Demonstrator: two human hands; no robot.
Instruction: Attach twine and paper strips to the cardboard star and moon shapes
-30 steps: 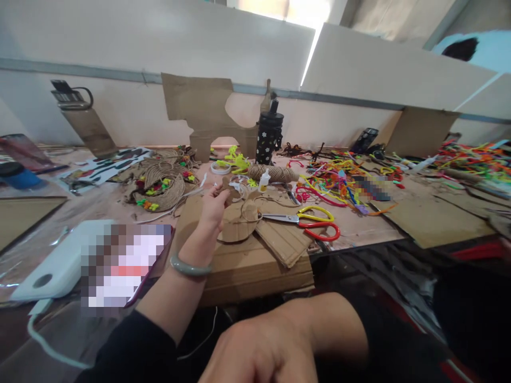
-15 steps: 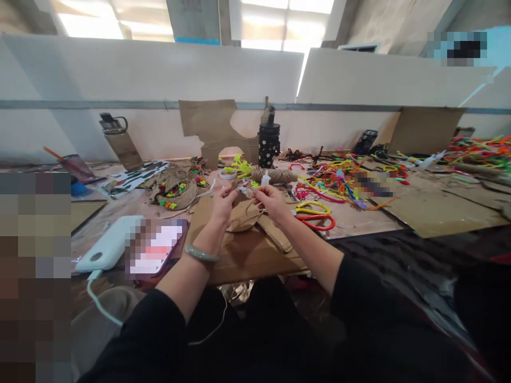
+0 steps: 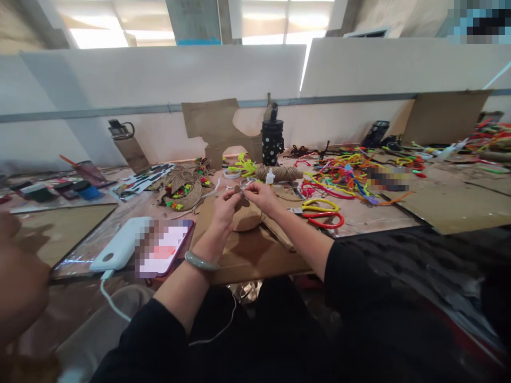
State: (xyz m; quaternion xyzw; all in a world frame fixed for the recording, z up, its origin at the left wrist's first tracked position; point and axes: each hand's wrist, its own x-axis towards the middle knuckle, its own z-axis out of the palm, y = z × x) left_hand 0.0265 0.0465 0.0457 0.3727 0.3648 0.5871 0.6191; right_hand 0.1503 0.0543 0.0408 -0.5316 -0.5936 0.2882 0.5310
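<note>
Above a cardboard sheet (image 3: 239, 260), my left hand (image 3: 225, 208) and my right hand (image 3: 260, 197) meet, fingertips almost touching. My left hand pinches the top of a small cardboard piece (image 3: 245, 217) with a rounded lower edge. The fingers of my right hand are pinched together beside it, on something too small to make out. A twine roll (image 3: 279, 173) lies just behind my hands, with a small white bottle tip (image 3: 270, 176) in front of it. Scissors (image 3: 323, 213) with yellow and red handles are to the right of my right wrist.
A power bank (image 3: 120, 244) and a phone (image 3: 164, 249) lie left of my forearm. Coiled twine (image 3: 186, 186), a black flowered bottle (image 3: 272, 142) and colourful pipe cleaners (image 3: 351, 178) are behind. Another person's blurred hand (image 3: 24, 276) shows at the far left.
My right hand has moved left, closer to my left hand, and the twine loop between them no longer shows. Another person's hand has appeared at left. The view has turned slightly left.
</note>
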